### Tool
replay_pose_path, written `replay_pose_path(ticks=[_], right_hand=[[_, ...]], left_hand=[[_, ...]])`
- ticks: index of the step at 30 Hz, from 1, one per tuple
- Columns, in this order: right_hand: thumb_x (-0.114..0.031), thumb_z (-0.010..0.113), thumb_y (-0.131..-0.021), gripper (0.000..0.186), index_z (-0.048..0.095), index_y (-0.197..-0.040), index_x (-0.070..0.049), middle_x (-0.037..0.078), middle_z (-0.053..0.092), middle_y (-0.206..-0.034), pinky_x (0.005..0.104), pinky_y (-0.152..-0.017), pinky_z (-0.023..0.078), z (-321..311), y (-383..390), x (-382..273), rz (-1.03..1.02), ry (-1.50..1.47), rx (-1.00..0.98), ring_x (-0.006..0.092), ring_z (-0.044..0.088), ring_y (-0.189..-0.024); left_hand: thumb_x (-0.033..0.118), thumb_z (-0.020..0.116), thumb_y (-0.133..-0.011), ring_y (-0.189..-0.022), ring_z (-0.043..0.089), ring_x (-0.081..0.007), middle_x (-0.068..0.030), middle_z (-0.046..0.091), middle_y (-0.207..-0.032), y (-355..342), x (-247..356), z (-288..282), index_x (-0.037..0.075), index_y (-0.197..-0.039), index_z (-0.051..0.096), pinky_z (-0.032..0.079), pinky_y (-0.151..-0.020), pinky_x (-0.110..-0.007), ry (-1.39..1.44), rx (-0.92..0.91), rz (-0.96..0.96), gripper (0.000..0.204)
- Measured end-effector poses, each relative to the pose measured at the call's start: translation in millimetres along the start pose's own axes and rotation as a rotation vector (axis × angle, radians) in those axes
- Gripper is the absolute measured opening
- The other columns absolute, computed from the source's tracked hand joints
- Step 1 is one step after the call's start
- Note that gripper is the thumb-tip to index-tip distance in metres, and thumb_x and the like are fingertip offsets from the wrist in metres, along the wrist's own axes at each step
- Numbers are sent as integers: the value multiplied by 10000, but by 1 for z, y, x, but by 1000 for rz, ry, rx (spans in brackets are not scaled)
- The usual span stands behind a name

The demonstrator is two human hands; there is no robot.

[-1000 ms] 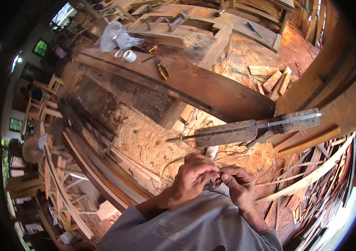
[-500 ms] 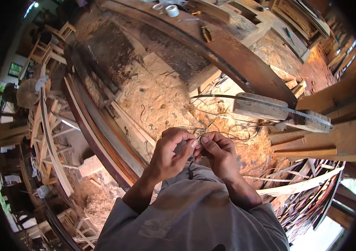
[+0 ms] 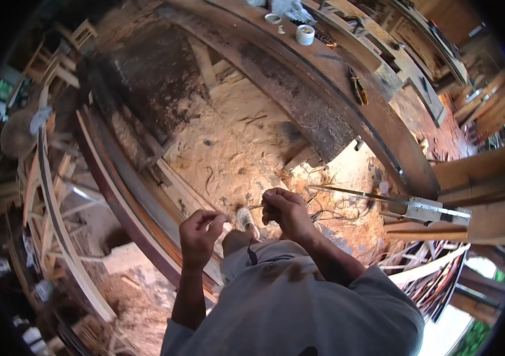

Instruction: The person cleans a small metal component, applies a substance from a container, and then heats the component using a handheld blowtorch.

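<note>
A: What lies nearest?

B: The person's loose light-grey shirt (image 3: 323,296). Beyond it, the bare left hand (image 3: 202,237) is half curled, thumb close to the forefinger.

A: Is anything in it?

B: I can't tell; something thin could be hidden there. Long dark reddish-brown wooden strips (image 3: 127,196) run by on its left.

A: And the other?

B: The bare right hand (image 3: 289,212) sits a little farther out, apart from the left one, its fingers bent inward in a narrow curl. Whether they pinch anything, I can't make out. Between the hands, lower down, a white shoe (image 3: 245,218) shows.

A: Where is the long, narrow grey metal blade (image 3: 359,193)?

B: To the right of the right hand and slightly farther, not touching it. Its long axis runs left to right, the left end pointing back toward that hand, the right end farthest off and a bit nearer the person. The right hand is clearly the closer.

A: Past that?

B: A broad brown wooden plank (image 3: 383,133) slants from far left to near right. On it lie black-and-yellow-handled pliers (image 3: 357,88) and, farther still, a round white tub (image 3: 305,35).
</note>
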State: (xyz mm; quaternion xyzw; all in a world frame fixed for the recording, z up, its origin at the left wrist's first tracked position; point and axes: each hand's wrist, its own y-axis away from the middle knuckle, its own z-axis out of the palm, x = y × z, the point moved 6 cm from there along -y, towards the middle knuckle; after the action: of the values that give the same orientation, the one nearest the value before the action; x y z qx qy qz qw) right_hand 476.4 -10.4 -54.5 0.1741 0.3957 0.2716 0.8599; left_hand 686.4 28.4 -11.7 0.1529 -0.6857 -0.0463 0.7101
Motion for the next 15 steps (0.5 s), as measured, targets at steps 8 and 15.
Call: replay_pose_path(ticks=[8, 15], right_hand=[[-192, 609, -994, 178, 637, -979, -16, 44, 604, -803, 298, -620, 507, -5, -67, -91, -429, 156, 263, 136, 608, -669], [-164, 598, -1008, 172, 639, -1023, 2, 64, 659, -882, 279, -639, 524, -31, -117, -198, -798, 202, 483, 128, 629, -728]], left_hand=[[94, 641, -953, -881, 658, -118, -88, 721, -934, -128, 18, 10, -60, -1007, 677, 515, -836, -261, -11, -218, 56, 167], [97, 666, -933, -850, 665, -96, -72, 717, -915, -241, 25, 93, -63, -1004, 674, 530, -771, -237, -111, -455, 77, 175]])
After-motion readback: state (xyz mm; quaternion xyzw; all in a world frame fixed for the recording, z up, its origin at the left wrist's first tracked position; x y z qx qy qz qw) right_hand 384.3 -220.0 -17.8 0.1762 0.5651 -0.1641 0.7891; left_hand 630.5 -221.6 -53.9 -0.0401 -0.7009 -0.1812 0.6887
